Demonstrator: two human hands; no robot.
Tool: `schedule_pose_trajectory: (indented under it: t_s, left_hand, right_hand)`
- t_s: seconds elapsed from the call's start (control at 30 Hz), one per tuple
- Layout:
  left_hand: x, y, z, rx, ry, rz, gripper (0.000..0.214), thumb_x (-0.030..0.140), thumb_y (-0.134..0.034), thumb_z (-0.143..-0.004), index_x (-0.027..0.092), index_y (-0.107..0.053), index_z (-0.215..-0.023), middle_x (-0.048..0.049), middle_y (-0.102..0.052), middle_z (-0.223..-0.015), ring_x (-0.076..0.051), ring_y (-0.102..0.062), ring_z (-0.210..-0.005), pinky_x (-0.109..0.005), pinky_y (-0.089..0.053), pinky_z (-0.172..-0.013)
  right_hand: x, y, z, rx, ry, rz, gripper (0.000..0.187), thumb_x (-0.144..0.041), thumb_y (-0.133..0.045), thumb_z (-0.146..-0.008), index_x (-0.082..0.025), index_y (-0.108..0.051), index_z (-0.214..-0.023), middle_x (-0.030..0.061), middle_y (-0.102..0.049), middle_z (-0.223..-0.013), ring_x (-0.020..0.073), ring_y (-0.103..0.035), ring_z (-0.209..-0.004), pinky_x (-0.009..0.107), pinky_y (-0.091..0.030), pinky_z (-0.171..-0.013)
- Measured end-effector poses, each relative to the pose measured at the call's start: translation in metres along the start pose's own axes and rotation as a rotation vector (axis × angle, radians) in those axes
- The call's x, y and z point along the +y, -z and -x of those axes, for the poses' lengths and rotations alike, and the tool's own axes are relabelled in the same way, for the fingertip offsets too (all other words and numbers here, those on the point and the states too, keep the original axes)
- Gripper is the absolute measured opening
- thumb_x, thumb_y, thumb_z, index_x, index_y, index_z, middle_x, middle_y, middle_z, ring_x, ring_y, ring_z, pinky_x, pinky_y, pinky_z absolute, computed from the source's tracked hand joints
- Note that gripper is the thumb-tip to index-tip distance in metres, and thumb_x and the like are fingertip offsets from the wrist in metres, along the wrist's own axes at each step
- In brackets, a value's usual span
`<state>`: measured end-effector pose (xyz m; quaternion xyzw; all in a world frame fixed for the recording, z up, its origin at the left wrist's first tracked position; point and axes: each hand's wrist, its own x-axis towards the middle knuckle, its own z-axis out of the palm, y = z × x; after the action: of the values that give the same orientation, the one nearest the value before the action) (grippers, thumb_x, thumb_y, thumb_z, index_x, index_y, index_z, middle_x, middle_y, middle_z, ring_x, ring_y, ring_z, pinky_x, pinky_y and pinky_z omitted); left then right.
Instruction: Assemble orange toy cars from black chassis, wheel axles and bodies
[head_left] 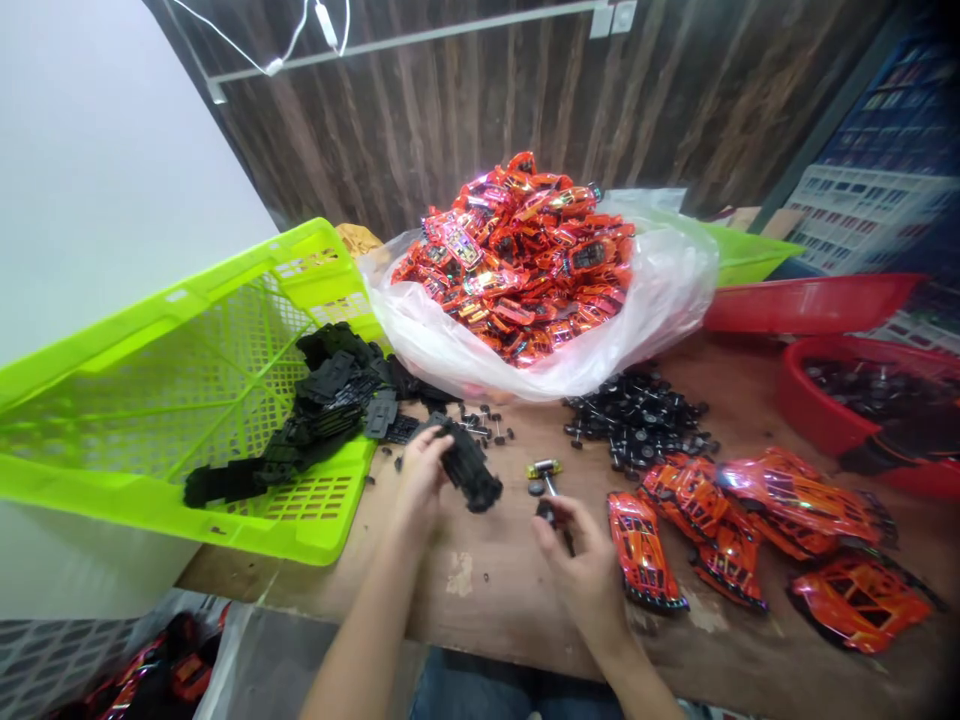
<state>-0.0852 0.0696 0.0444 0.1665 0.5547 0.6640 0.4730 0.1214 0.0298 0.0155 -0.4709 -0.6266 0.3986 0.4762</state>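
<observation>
My left hand (427, 465) is closed around one end of a black toy-car chassis (470, 468), held tilted above the table. Lower right of it, my right hand (577, 545) pinches a toy-car wheel axle with small black wheels (546, 512), partly hidden by the fingers. Just beyond those fingers lies a small hammer-like tool with a yellow and silver head (544, 468); the hand covers part of its shaft. Shiny orange toy-car bodies (643, 550) rest to the right of my right hand. Loose wheel axles (495, 425) are scattered behind the chassis.
At left a tipped green basket (225, 400) holds stacked black chassis (322, 400). A white plastic bag (675, 290) heaped with orange car bodies (517, 260) stands at the back. Before it lies a pile of black wheels (637, 420). A red basin (802, 400) sits at right.
</observation>
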Motion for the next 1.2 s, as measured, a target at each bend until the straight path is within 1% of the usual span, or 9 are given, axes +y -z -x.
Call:
schedule_pose_trajectory:
  t_s: [0.1, 0.17, 0.23, 0.3, 0.47, 0.6, 0.83, 1.03, 1.2]
  left_hand:
    - [-0.04, -0.024, 0.021, -0.047, 0.139, -0.009, 0.034, 0.027, -0.072, -0.061, 0.015, -0.061, -0.091, -0.0033, -0.066, -0.072, -0.014, -0.061, -0.056, -0.023, -0.048, -0.05]
    - [-0.059, -0.032, 0.033, -0.106, 0.216, -0.009, 0.04, 0.032, -0.073, -0.062, 0.014, -0.059, -0.095, -0.0049, -0.066, -0.075, -0.016, -0.063, -0.06, -0.026, -0.05, -0.054]
    - [-0.069, -0.034, 0.042, -0.175, 0.221, -0.032, 0.052, 0.027, -0.078, -0.057, 0.015, -0.056, -0.102, -0.0048, -0.067, -0.08, -0.017, -0.064, -0.067, -0.027, -0.051, -0.06]
    - [-0.072, -0.033, 0.051, -0.229, 0.169, -0.118, 0.059, 0.017, -0.079, -0.052, 0.016, -0.052, -0.104, -0.0024, -0.066, -0.079, -0.016, -0.064, -0.069, -0.025, -0.05, -0.063]
    - [-0.071, -0.031, 0.066, -0.321, 0.008, -0.367, 0.028, 0.015, -0.071, -0.06, 0.015, -0.054, -0.082, 0.0008, -0.064, -0.067, -0.014, -0.061, -0.06, -0.021, -0.044, -0.056]
    - [-0.072, -0.033, 0.074, -0.337, -0.147, -0.424, 0.018, 0.012, -0.066, -0.064, 0.015, -0.059, -0.08, -0.0034, -0.07, -0.079, -0.018, -0.066, -0.075, -0.023, -0.047, -0.065]
    - [-0.072, -0.034, 0.082, -0.303, -0.196, -0.434, 0.012, 0.02, -0.066, -0.07, 0.019, -0.065, -0.082, -0.0063, -0.072, -0.082, -0.022, -0.068, -0.079, -0.026, -0.05, -0.069]
    - [-0.069, -0.029, 0.08, -0.295, -0.264, -0.508, 0.006, 0.022, -0.065, -0.073, 0.02, -0.064, -0.078, -0.0047, -0.071, -0.078, -0.02, -0.067, -0.071, -0.023, -0.047, -0.062]
    - [-0.065, -0.026, 0.075, -0.256, -0.244, -0.5, 0.01, 0.022, -0.065, -0.072, 0.019, -0.062, -0.08, -0.0033, -0.071, -0.075, -0.019, -0.067, -0.067, -0.022, -0.045, -0.058]
  right_hand:
    - [-0.01, 0.005, -0.005, 0.037, -0.21, -0.323, 0.034, -0.043, -0.063, -0.079, -0.018, -0.055, -0.101, 0.0061, -0.067, -0.092, 0.0195, -0.066, -0.084, 0.034, -0.053, -0.08]
    - [-0.01, 0.008, -0.008, -0.021, -0.314, -0.418, 0.036, -0.046, -0.066, -0.076, -0.017, -0.057, -0.096, 0.0051, -0.067, -0.084, 0.019, -0.067, -0.076, 0.033, -0.055, -0.073]
    - [-0.006, 0.012, -0.01, -0.047, -0.352, -0.424, 0.036, -0.048, -0.064, -0.077, -0.017, -0.059, -0.094, 0.0052, -0.068, -0.081, 0.0186, -0.066, -0.07, 0.033, -0.055, -0.068]
    - [-0.001, 0.017, -0.012, -0.006, -0.272, -0.305, 0.034, -0.046, -0.062, -0.079, -0.017, -0.061, -0.097, 0.0063, -0.068, -0.087, 0.0192, -0.066, -0.076, 0.034, -0.055, -0.071]
    - [0.011, 0.02, -0.016, 0.0, 0.281, 0.287, 0.027, -0.033, -0.062, -0.082, -0.02, -0.065, -0.105, 0.0078, -0.065, -0.098, 0.0208, -0.061, -0.093, 0.034, -0.049, -0.084]
    - [0.019, 0.012, -0.012, 0.018, 0.465, 0.568, 0.033, -0.031, -0.055, -0.089, -0.018, -0.059, -0.118, 0.0102, -0.065, -0.098, 0.0216, -0.06, -0.091, 0.037, -0.045, -0.081]
    - [0.013, 0.002, -0.004, 0.054, 0.432, 0.763, 0.03, -0.017, -0.044, -0.092, -0.018, -0.056, -0.12, 0.0111, -0.067, -0.104, 0.021, -0.062, -0.093, 0.044, -0.028, -0.093]
    - [0.005, -0.007, -0.01, 0.048, 0.432, 0.696, 0.028, -0.01, -0.044, -0.089, -0.013, -0.057, -0.114, 0.0112, -0.068, -0.099, 0.0207, -0.061, -0.091, 0.038, -0.031, -0.082]
    - [-0.001, -0.012, -0.017, 0.0, 0.347, 0.601, 0.03, -0.009, -0.043, -0.086, -0.014, -0.057, -0.112, 0.014, -0.063, -0.108, 0.0245, -0.058, -0.102, 0.041, -0.034, -0.085]
